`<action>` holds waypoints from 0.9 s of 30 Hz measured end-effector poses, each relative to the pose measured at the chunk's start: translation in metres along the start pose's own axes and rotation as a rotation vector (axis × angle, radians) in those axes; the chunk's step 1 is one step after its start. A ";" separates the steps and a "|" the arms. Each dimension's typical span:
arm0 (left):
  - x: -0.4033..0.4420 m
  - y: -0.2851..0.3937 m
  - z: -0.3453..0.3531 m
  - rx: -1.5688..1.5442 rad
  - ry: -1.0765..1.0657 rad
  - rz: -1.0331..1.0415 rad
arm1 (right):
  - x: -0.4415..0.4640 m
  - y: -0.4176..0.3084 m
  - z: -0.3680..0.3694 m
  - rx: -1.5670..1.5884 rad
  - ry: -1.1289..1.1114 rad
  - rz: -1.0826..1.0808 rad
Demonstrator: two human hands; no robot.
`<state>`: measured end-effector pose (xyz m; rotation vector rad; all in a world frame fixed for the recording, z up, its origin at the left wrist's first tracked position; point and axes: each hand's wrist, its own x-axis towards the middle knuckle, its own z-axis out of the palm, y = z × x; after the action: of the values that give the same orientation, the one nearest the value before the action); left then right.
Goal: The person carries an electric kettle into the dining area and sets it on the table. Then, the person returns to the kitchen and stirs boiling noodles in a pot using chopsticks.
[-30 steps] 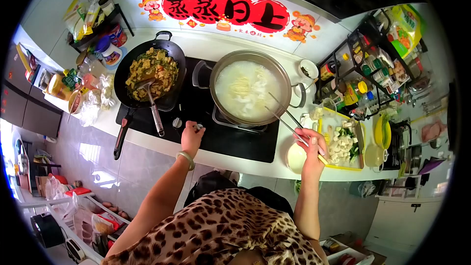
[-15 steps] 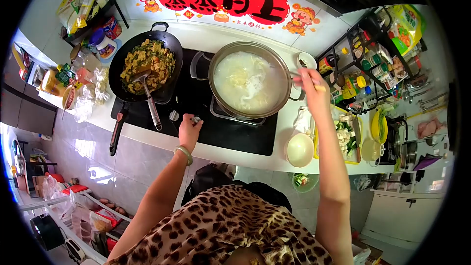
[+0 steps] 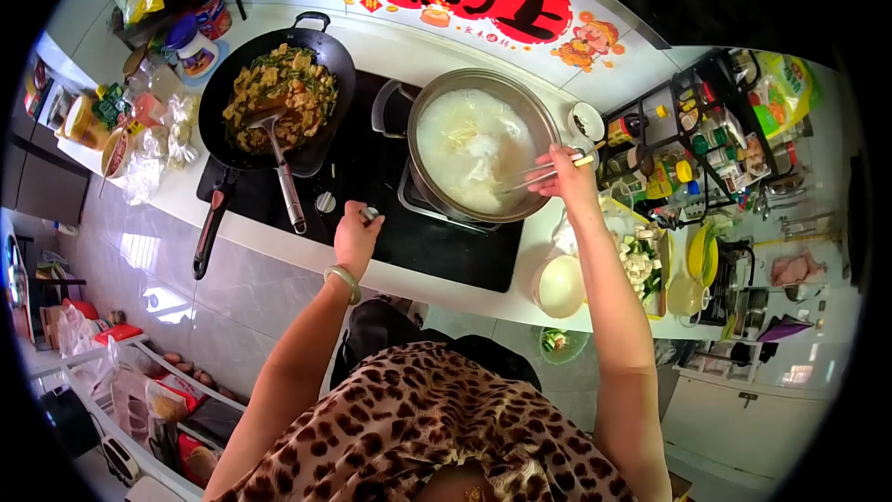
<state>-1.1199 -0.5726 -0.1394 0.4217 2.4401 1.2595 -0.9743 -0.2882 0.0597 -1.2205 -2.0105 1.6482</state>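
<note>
My right hand [image 3: 568, 177] grips a pair of chopsticks [image 3: 526, 183] at the right rim of a wide pot [image 3: 415, 156]. Their tips reach into the cloudy liquid, near pale noodles [image 3: 462, 134] and white foam. On the front part of the black stove [image 3: 465, 265], my left hand [image 3: 353, 237] has its fingers closed round a control knob [image 3: 371, 214]. A second knob [image 3: 325, 202] is just left of it. The black wok [image 3: 212, 116] on the left burner contains browned food with green pieces, and a metal spatula [image 3: 285, 181] rests in it.
Right of the pot are a small white bowl [image 3: 585, 121], a pale bowl [image 3: 559, 285] and a tray of chopped vegetables [image 3: 640, 265]. A rack of bottles [image 3: 692, 135] lines the right wall. The wok's handle [image 3: 214, 228] projects past the counter's front edge.
My right hand has moved down and left to the pot's rim, bringing the chopstick tips into the liquid. My left hand stays on the knob. The whole view has tilted slightly.
</note>
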 end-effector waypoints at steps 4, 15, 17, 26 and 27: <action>0.001 0.001 0.000 -0.016 -0.017 -0.026 | 0.002 -0.002 0.004 0.317 0.088 -0.008; 0.002 -0.001 0.000 -0.014 -0.025 -0.025 | 0.050 -0.015 -0.028 -0.455 0.125 -0.497; 0.002 -0.002 0.000 -0.024 -0.024 -0.021 | 0.052 -0.001 -0.025 -0.348 0.046 -0.424; 0.002 -0.001 0.001 -0.009 -0.026 -0.019 | 0.024 0.002 -0.012 -0.134 -0.136 -0.048; 0.003 -0.001 0.000 -0.011 -0.027 -0.019 | 0.023 0.003 -0.010 -0.064 -0.132 -0.039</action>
<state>-1.1221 -0.5717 -0.1404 0.4096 2.4079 1.2506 -0.9801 -0.2646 0.0540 -1.1123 -2.1665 1.6986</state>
